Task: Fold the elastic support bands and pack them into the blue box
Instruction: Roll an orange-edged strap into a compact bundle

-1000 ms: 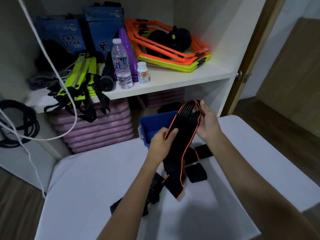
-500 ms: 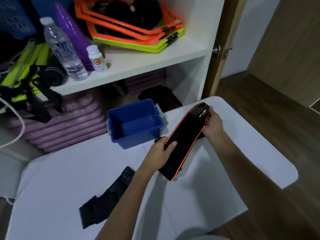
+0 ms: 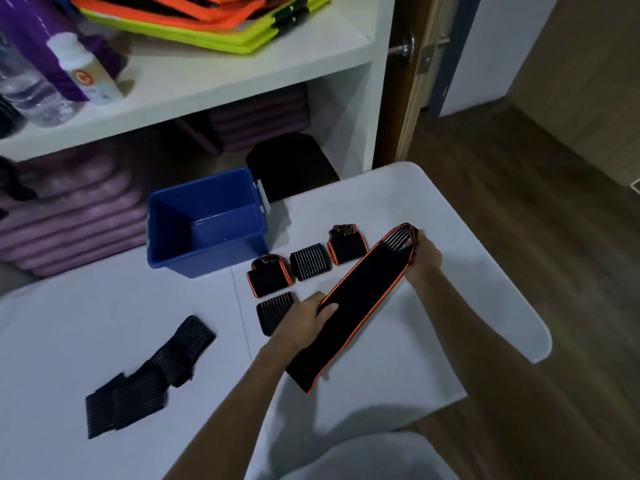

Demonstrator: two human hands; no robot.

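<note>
A long black support band with orange edges (image 3: pixel 360 299) stretches diagonally over the white table (image 3: pixel 433 341). My right hand (image 3: pixel 423 255) grips its ribbed upper end. My left hand (image 3: pixel 304 320) holds the band near its middle, thumb on top. The open blue box (image 3: pixel 204 223) stands at the table's far side and looks empty. Several folded bands lie between box and hands: two orange-edged ones (image 3: pixel 269 274) (image 3: pixel 347 244) and two ribbed black ones (image 3: pixel 310 260) (image 3: pixel 274 311). An unfolded ribbed black band (image 3: pixel 149 375) lies at the left.
A white shelf unit (image 3: pixel 214 81) stands behind the table with a small white bottle (image 3: pixel 85 72), a water bottle (image 3: pixel 27 88), orange and yellow-green frames (image 3: pixel 207 19), and purple mats (image 3: pixel 69 209) below. Wooden floor (image 3: pixel 540 220) and a door (image 3: pixel 426 64) lie to the right.
The band came down from an upright hold in front of the box to a low diagonal over the table. The view tilted downward and to the right, showing the folded bands.
</note>
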